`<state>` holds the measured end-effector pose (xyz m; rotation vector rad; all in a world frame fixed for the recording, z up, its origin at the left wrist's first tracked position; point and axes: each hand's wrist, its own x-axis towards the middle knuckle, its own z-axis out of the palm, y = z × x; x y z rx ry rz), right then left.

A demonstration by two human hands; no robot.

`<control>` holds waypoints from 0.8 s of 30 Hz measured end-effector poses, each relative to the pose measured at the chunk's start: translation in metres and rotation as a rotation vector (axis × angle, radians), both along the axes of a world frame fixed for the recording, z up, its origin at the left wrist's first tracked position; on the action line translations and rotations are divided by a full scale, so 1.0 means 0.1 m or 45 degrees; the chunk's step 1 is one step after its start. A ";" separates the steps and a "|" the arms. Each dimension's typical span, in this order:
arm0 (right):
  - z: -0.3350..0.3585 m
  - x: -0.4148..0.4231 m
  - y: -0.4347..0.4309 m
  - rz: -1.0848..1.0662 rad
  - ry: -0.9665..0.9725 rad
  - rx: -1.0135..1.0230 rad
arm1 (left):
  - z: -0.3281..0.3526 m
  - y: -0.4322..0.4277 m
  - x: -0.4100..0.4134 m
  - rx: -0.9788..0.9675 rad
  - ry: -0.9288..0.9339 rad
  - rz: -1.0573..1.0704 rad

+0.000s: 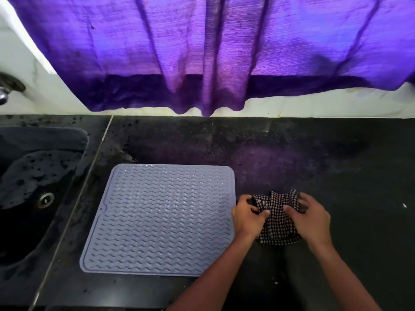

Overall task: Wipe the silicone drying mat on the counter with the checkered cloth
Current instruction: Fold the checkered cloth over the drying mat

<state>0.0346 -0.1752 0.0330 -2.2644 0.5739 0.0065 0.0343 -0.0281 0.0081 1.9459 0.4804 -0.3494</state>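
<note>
A grey silicone drying mat (161, 218) with wavy ridges lies flat on the black counter (336, 167), left of centre. Just beyond its right edge sits the dark checkered cloth (277, 223), bunched up on the counter. My left hand (248, 217) pinches the cloth's left side, close to the mat's right edge. My right hand (312, 217) grips the cloth's right side, its fingers curled into the fabric. Both forearms come in from the bottom of the head view.
A dark sink (33, 176) with a drain is set into the counter on the left. Part of a metal tap (4, 93) shows at the far left. A purple curtain (202, 52) hangs over the white wall behind the counter.
</note>
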 end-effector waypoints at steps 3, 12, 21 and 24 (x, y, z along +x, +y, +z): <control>0.08 -0.05 0.08 -0.008 -0.033 0.242 | -0.01 -0.01 0.01 0.015 -0.004 -0.058; 0.38 -0.17 0.56 0.149 -0.273 0.679 | 0.10 0.51 -0.22 -0.526 -0.263 0.299; 0.37 -0.26 1.63 0.091 -0.160 1.028 | 0.16 1.69 -0.51 -0.740 -0.290 0.501; 0.27 -0.25 1.95 0.035 -0.082 1.056 | 0.12 2.04 -0.53 -0.599 -0.302 0.508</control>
